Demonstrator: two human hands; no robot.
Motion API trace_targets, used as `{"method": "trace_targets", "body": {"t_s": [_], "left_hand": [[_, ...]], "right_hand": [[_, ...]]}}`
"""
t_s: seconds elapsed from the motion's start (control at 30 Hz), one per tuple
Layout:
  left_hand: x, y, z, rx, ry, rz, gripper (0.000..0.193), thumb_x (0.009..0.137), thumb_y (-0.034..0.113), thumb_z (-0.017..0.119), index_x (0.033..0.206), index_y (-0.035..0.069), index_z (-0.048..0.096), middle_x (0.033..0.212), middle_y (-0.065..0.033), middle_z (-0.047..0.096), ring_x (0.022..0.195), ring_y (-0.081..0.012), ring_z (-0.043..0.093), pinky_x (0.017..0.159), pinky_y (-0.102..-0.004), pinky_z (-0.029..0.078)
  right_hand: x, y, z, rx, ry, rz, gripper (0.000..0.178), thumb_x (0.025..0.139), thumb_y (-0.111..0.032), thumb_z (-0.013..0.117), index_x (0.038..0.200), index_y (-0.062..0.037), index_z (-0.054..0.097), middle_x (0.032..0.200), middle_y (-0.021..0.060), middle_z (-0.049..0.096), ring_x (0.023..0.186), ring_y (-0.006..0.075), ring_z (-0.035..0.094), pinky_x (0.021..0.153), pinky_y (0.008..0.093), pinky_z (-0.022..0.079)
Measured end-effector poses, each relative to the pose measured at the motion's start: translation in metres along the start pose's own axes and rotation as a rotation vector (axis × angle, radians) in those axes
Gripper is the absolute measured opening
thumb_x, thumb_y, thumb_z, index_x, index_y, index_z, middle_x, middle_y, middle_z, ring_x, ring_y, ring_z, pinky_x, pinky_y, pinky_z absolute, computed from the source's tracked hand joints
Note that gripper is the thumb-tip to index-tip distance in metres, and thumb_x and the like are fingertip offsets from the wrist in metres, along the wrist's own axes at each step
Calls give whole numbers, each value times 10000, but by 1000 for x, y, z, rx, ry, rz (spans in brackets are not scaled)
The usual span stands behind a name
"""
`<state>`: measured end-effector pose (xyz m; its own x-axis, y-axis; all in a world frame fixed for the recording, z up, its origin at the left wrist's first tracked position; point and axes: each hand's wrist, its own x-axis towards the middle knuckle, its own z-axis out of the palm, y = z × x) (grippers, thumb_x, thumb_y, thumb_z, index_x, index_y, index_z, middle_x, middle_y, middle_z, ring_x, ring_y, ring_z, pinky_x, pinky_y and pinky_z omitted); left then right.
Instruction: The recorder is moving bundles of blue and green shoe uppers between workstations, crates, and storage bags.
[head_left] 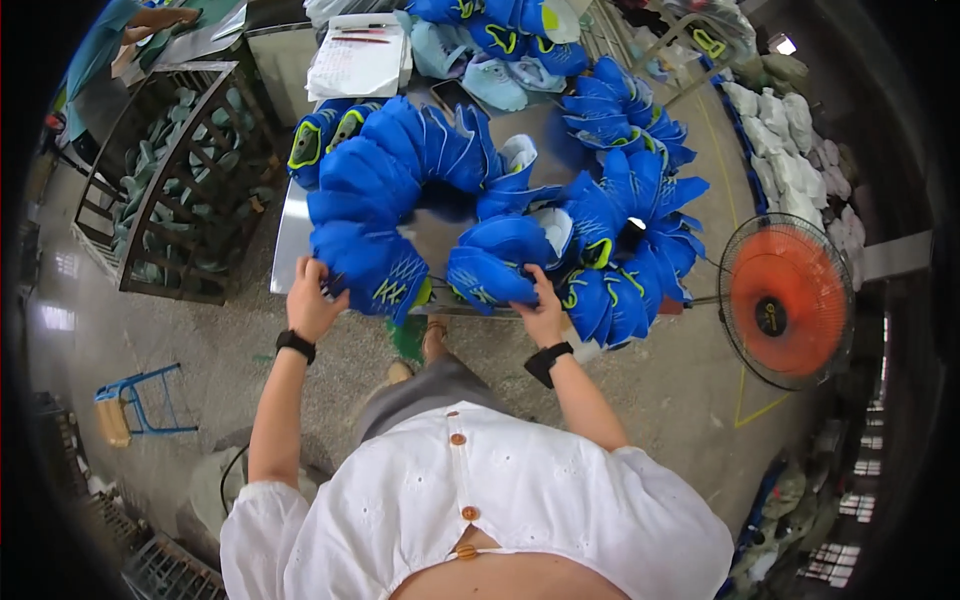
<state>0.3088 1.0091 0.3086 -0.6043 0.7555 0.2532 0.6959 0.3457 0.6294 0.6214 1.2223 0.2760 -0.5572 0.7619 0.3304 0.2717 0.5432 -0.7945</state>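
Blue shoe uppers (pixel 365 170) with yellow-green trim lie nested in a curved row on a metal table (pixel 295 245). My left hand (pixel 315 303) is at the near end of that row, fingers curled on the edge of the last blue shoe upper (pixel 385 280), which shows a pale criss-cross pattern. To the right, my right hand (pixel 543 312) grips the near edge of a small nested group of blue shoe uppers (pixel 495 250), thumb and fingers closed on it. Further right, more blue uppers (pixel 645 195) fan out in a ring.
Behind the uppers lie a notepad (pixel 355 75) with pens, a phone (pixel 455 95) and light-blue shoes (pixel 493 82). A rack of grey-green pieces (pixel 180 180) stands left, a blue stool (pixel 150 400) below it. An orange fan (pixel 785 300) stands right. Another person's arm (pixel 155 18) shows far left.
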Motion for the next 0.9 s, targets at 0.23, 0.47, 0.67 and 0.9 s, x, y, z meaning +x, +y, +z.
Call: {"method": "trace_targets", "body": {"t_s": [0.23, 0.47, 0.67, 0.9], "left_hand": [[28, 15, 14, -10, -73, 50, 420, 590, 144, 732, 879, 82, 433, 1017, -122, 458, 755, -333, 534, 617, -384, 444], [4, 38, 3, -56, -128, -105, 415, 617, 137, 755, 905, 73, 463, 1071, -153, 408, 734, -306, 561, 625, -382, 481], [38, 54, -1, -580, -73, -251, 146, 909, 139, 440, 872, 21, 517, 960, -53, 497, 704, -107, 429, 716, -238, 398], [127, 141, 40, -984, -426, -257, 451, 965, 317, 311, 1295, 9, 326, 1265, -113, 396, 1190, -180, 341, 1014, -319, 231]], "right_hand": [[68, 30, 15, 176, 134, 273, 422, 616, 70, 653, 1019, -6, 554, 999, 89, 587, 926, 220, 571, 808, 281, 432], [-5, -6, 18, 136, 101, 569, 207, 723, -24, 617, 859, -24, 461, 665, 54, 488, 603, 150, 490, 549, 279, 401], [68, -107, 30, 372, -419, 205, 139, 793, -69, 591, 909, -13, 539, 773, 48, 571, 686, 105, 549, 630, 225, 447], [167, -130, 53, 393, -656, 91, 373, 825, -83, 545, 1174, -43, 419, 999, 95, 548, 910, 165, 547, 745, 277, 453]]}}
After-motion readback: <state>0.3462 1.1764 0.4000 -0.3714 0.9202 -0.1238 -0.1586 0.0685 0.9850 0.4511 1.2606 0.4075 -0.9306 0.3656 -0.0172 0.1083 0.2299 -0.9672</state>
